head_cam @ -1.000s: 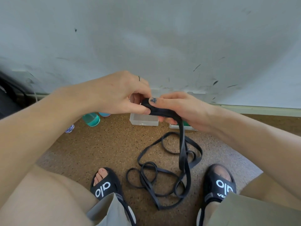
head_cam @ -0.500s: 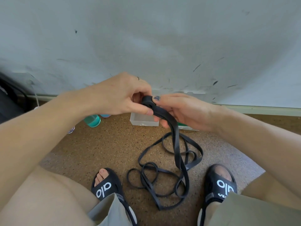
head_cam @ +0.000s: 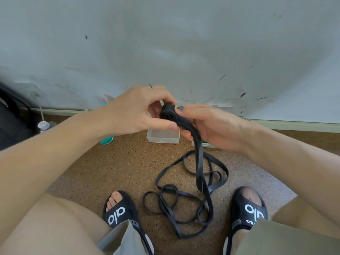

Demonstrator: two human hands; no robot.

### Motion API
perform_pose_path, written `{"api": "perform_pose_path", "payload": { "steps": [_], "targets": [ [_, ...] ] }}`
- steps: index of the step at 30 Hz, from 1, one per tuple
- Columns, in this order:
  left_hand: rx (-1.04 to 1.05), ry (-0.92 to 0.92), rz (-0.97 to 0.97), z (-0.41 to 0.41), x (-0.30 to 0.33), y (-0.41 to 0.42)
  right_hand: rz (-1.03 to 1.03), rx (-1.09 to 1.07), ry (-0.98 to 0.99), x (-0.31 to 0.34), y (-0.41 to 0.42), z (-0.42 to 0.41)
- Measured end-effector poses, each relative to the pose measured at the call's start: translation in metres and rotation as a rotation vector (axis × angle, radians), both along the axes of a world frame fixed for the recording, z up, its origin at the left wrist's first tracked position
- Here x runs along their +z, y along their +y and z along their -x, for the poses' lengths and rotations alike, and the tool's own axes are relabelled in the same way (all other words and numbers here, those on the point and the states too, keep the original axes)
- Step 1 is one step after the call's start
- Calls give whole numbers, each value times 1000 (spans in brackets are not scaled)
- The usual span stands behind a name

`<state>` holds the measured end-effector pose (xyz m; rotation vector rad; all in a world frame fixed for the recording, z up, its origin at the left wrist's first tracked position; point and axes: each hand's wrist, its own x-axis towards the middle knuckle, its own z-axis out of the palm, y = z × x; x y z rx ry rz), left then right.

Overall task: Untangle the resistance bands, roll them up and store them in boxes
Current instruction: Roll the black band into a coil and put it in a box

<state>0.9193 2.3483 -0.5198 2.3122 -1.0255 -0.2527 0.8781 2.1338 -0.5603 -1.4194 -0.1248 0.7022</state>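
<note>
We pinch the small started roll (head_cam: 168, 113) of the black resistance band (head_cam: 199, 162) between our left hand (head_cam: 136, 111) and right hand (head_cam: 207, 126), both closed on it to keep the coil tight, while its tail trails to the floor (head_cam: 110, 168) near the clear box (head_cam: 163, 136).

Landmark is the clear box (head_cam: 163, 135) by the wall. Its far rim is hidden behind the left hand (head_cam: 136, 111). Just right of it there's a second container (head_cam: 206, 145), mostly covered by the right hand (head_cam: 211, 127), so only a green-and-white sliver shows. Left of the box, a teal cup (head_cam: 106, 140) pokes out from under the forearm. Further left, a blurry bottle cap (head_cam: 42, 124), then something dark (head_cam: 11, 118) cut off by the frame edge.
</note>
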Motion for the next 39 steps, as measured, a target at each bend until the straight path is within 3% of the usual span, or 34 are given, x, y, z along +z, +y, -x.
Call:
{"api": "perform_pose_path", "payload": {
  "steps": [5, 10, 19, 25, 31, 33, 37, 39],
  "targets": [
    [-96, -54, -105, -7, 5, 2, 25, 25, 0, 1, 2, 2],
    [-148, -115, -207, -12, 9, 11, 368, 55, -206, 7, -2, 1],
    [-277, -376, -341, -10, 4, 3, 182, 51, -6, 1, 5, 2],
    [-311, -422, -380, -3, 1, -5, 416, 23, -122, 1, 15, 5],
    [-249, -465, -295, -3, -2, -4, 277, -65, -138, 3, 11, 6],
    [-87, -234, -167, 1, -6, -4, 353, -133, -253, 1, 10, 7],
    [228, 674, 95, 4, -9, 2, 600, -278, -628, -5, 3, 9],
    [294, 992, 320, 2, -10, 0, 658, -306, -782, -7, 2, 11]
  ]
}}
